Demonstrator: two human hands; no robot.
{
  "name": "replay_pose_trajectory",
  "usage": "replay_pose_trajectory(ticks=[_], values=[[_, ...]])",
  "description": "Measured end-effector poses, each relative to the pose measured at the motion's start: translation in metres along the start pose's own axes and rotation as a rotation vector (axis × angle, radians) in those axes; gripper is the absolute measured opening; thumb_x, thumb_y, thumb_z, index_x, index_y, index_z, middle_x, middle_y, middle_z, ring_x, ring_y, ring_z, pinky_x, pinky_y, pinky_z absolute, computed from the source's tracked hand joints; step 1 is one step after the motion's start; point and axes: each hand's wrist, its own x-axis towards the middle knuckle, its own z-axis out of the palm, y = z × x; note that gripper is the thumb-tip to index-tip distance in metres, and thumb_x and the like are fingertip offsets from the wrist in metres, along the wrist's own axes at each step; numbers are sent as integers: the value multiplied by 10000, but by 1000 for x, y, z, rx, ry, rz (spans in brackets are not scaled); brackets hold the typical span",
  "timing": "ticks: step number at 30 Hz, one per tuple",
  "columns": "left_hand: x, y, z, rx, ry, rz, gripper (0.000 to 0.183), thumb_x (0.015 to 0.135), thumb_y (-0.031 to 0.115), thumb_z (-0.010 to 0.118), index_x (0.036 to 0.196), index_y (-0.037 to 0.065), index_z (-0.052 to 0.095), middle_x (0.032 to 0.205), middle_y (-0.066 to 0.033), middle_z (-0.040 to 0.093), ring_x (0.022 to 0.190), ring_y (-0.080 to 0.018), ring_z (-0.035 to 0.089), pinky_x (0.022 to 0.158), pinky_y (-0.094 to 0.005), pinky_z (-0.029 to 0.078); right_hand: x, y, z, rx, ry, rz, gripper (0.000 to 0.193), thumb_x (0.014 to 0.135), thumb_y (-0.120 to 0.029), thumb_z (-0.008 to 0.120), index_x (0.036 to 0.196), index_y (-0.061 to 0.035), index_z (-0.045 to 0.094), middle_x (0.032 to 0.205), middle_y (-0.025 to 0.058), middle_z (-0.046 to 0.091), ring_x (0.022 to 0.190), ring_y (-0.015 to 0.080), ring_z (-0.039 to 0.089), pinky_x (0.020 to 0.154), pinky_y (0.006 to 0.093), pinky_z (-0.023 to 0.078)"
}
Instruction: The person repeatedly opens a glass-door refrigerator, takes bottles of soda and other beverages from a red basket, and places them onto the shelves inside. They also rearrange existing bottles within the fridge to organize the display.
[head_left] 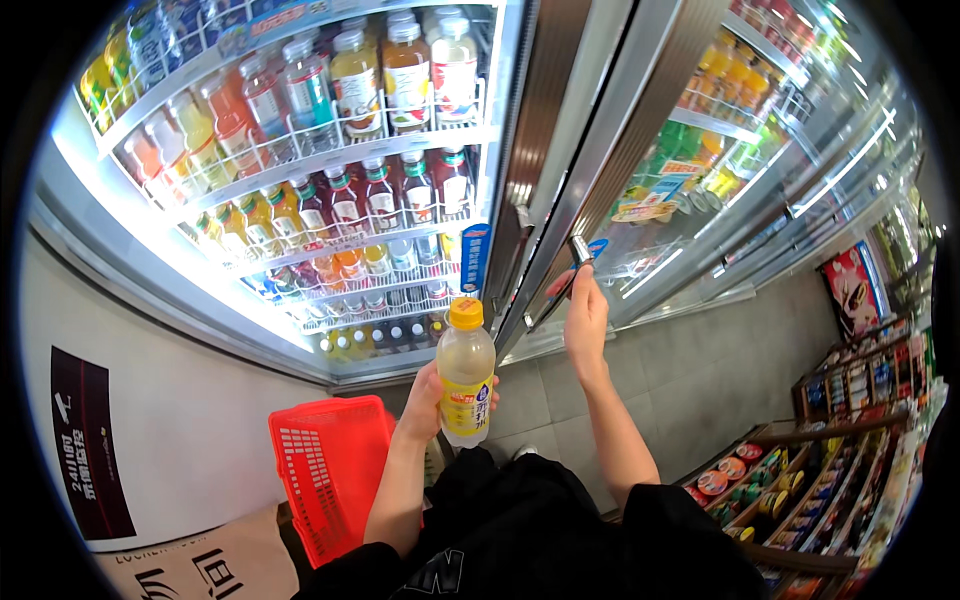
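In front of my body, my left hand (424, 402) is wrapped round a clear plastic bottle (467, 365) with a yellow cap and a yellow label. The bottle stands nearly upright in the grip. To the right, my right hand (586, 318) has its fingers closed on the metal door handle (581, 252) of a glass fridge door (640, 115). That door stands open beside the lit drinks fridge (330, 155). A red plastic basket (340, 470) is by my left forearm; whether it hangs from the arm is hidden.
Inside the fridge, wire-fronted shelves carry rows of juice bottles (407, 85) and dark-red bottles (380, 195). Racks of packaged goods (790, 490) run along the lower right. Grey tiled floor (690, 370) lies between them and the fridge. A white panel (160, 380) borders the left.
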Motion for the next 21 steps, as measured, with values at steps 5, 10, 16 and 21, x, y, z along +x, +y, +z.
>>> replay_pose_trajectory(ticks=[5, 10, 16, 21], values=[[6, 3, -8, -4, 72, 81, 864, 806, 700, 637, 1270, -18, 522, 1086, -153, 664, 910, -246, 699, 810, -392, 575, 27, 21, 11, 58, -46, -33, 510, 1084, -377, 340, 945, 12, 640, 843, 53, 655, 796, 117, 555, 796, 280, 437], [12, 7, -4, 52, 192, 118, 848, 808, 696, 641, 1254, -18, 537, 1069, -133, 665, 910, -229, 692, 815, -387, 566, 38, 31, 16, 144, -80, -62, 354, 1070, -253, 408, 1010, 15, 630, 944, 68, 643, 895, 139, 574, 863, 312, 465], [15, -2, 8, 142, 430, 243, 878, 803, 701, 639, 1279, -26, 513, 1115, -158, 648, 947, -256, 681, 842, -415, 562, 11, 43, 20, 297, 70, -619, 168, 919, -129, 620, 1022, -11, 561, 931, 72, 562, 932, 230, 550, 866, 364, 461], [-2, -23, 33, 167, 738, 352, 634, 910, 462, 669, 1300, -16, 519, 1129, -95, 641, 1038, -184, 633, 909, -341, 494, -25, 36, 38, 333, -936, -339, 515, 741, -152, 823, 1149, -13, 541, 990, 144, 576, 950, 258, 564, 821, 376, 491]])
